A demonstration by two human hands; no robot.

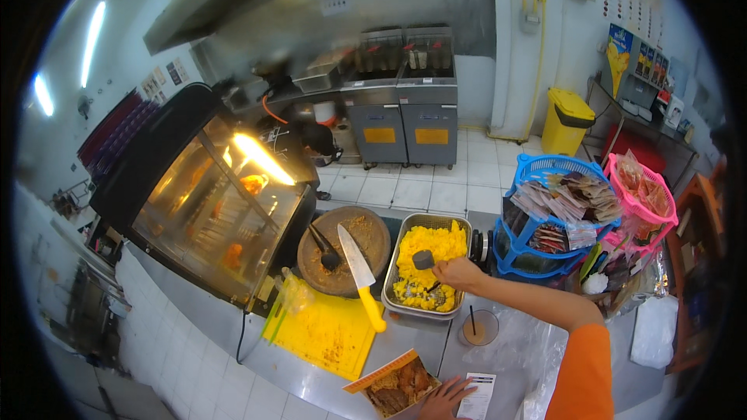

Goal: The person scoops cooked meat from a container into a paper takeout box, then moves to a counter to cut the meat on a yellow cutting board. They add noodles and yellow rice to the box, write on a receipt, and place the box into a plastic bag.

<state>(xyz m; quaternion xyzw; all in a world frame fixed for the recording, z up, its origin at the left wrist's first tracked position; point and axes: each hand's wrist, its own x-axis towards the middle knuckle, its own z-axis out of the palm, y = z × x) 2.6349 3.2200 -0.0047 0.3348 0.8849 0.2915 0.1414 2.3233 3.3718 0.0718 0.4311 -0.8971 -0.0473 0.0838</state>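
Observation:
My right hand (459, 274) reaches over a metal pan (387, 289) of yellow rice (428, 243), its fingers closed on a grey scoop (422, 259). A dark thin piece shows just below those fingers, and I cannot make out what it is. At the bottom edge, my left hand (445, 402) lies with fingers stretched out over a white printed slip (479, 393). Beside it is a paper food package (395, 386) with a food picture; the hand touches its right side. Part of that hand is cut off by the frame.
Left of the pan stand a round stone mortar (342, 280) with a black spoon (330, 258), a yellow-handled knife (362, 276) and a yellow cutting board (323, 334). A glass of brown drink (478, 328) and a blue basket of sachets (517, 245) are right. A lit display cabinet (218, 202) stands left.

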